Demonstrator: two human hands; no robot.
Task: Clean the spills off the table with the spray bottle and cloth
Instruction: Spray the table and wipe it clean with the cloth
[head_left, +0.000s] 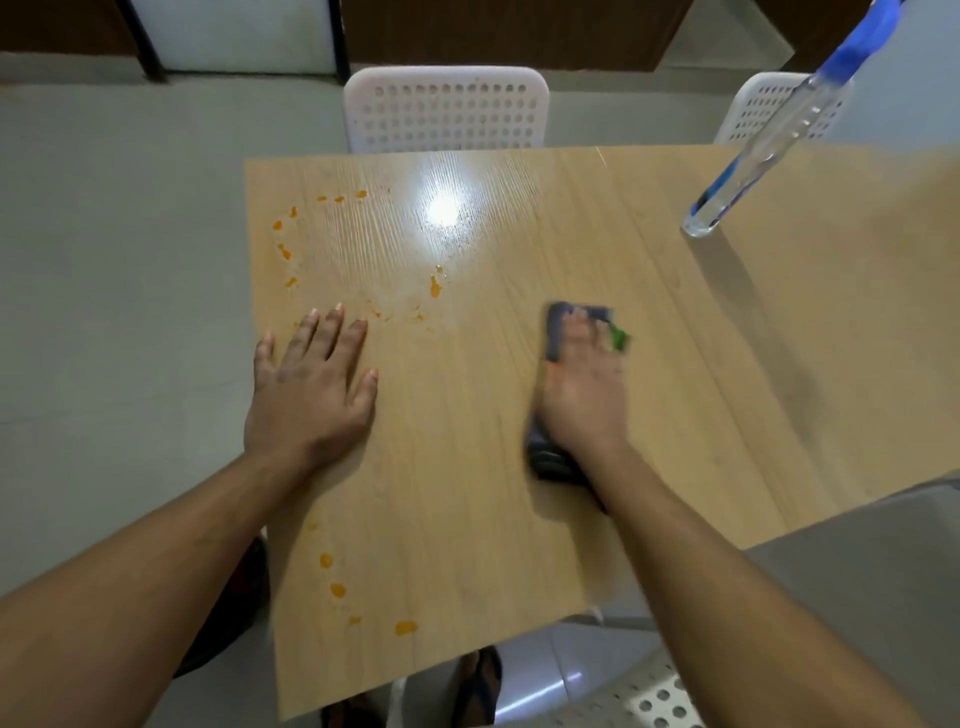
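Cloth (557, 332) (dark, blurred) under flat-fingered right hand (584, 395) mid-tabletop (467, 467); left hand (311, 387) flat, open, near left edge; spray bottle (769, 150) toward far-right edge.

Soft, even indoor light fills the scene, moderately bright with a faint greenish-grey cast. A strong white glare patch sits on the worktop (467, 415) toward its far middle, a reflection of a lamp overhead, and it washes out the wood grain there. The spray bottle (769, 150) throws a long, soft shadow toward the near right. The right hand (582, 395) and the dark cloth (558, 332) under it are smeared by motion blur; the left hand (311, 384) is sharp. Wide-angle distortion bends the worktop edges, stretches the forearms at the lower corners and makes the bottle lean. Fine detail is soft throughout, with slight compression smearing.
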